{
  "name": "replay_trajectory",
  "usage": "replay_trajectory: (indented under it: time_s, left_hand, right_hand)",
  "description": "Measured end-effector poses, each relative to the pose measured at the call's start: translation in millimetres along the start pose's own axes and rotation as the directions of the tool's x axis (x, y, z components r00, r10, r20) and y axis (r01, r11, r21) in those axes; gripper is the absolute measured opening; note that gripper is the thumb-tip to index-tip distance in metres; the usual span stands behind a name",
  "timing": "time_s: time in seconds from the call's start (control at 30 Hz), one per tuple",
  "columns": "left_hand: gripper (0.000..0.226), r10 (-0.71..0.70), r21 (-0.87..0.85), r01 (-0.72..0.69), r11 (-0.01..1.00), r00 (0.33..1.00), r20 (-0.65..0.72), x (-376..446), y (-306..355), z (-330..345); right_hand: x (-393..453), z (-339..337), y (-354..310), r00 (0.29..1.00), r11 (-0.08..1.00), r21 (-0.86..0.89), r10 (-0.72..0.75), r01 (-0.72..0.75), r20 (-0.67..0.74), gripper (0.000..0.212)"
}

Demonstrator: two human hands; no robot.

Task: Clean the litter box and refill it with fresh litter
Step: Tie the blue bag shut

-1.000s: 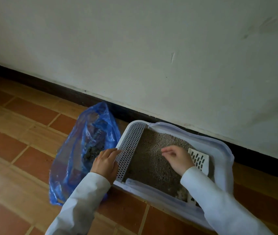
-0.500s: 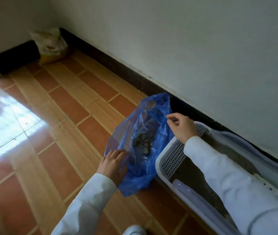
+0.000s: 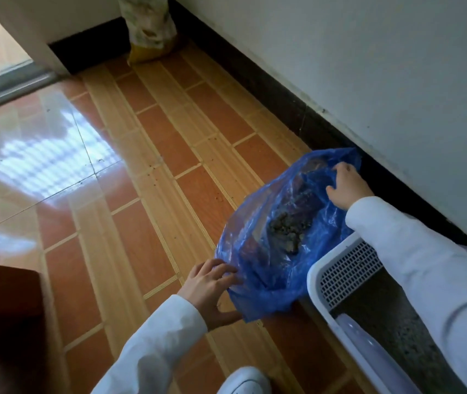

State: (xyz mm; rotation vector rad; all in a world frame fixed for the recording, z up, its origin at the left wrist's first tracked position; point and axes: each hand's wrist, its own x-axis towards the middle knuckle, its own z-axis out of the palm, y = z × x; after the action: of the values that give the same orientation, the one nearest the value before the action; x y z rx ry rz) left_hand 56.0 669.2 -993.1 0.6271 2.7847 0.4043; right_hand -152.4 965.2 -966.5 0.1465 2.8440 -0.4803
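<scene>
A blue plastic bag (image 3: 266,268) stands open on the tiled floor, with a clump of dirty litter (image 3: 287,227) inside it. My left hand (image 3: 212,290) grips the bag's near lower edge. My right hand (image 3: 344,184) holds the far rim of the bag by the wall. The white litter box (image 3: 316,280) lies at the lower right, its perforated step (image 3: 349,270) touching the bag. Grey litter (image 3: 383,314) shows inside the box, partly hidden by my right sleeve. The scoop is out of sight.
A yellow and white sack (image 3: 150,27) leans in the far corner against the dark skirting board (image 3: 258,81). A dark wooden piece of furniture (image 3: 2,322) fills the lower left. A white shoe (image 3: 243,382) shows at the bottom edge. A sliding door track (image 3: 7,86) runs at the upper left.
My right hand left the litter box and moved to the bag's far rim. My left hand shifted from the box's step to the bag's near edge. The view swung left.
</scene>
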Motion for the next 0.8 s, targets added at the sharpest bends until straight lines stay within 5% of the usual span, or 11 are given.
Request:
replay_trajectory:
  time_s: [0.2,0.4,0.67,0.8]
  left_hand:
    - [0.028,0.047,0.013,-0.046,0.999,0.992,-0.113,2,-10,4]
    - [0.019,-0.113,-0.248,0.04,0.968,0.951,-0.287,17,-2,-23]
    - [0.026,-0.411,-0.71,0.034,0.704,0.834,-0.368,50,9,-92]
    - [0.009,-0.497,-0.829,-0.051,0.557,0.78,-0.381,68,16,-149]
  right_hand:
    - [-7,9,-1,0.999,0.974,-0.223,0.039,-0.046,-0.037,0.056]
    - [-23,5,-5,0.983,0.991,-0.088,-0.112,0.1,-0.145,0.017]
    - [-50,-39,-37,0.899,0.906,0.237,-0.255,0.351,-0.356,0.016]
    - [-64,-86,-60,0.838,0.845,0.31,-0.257,0.436,-0.481,0.012]
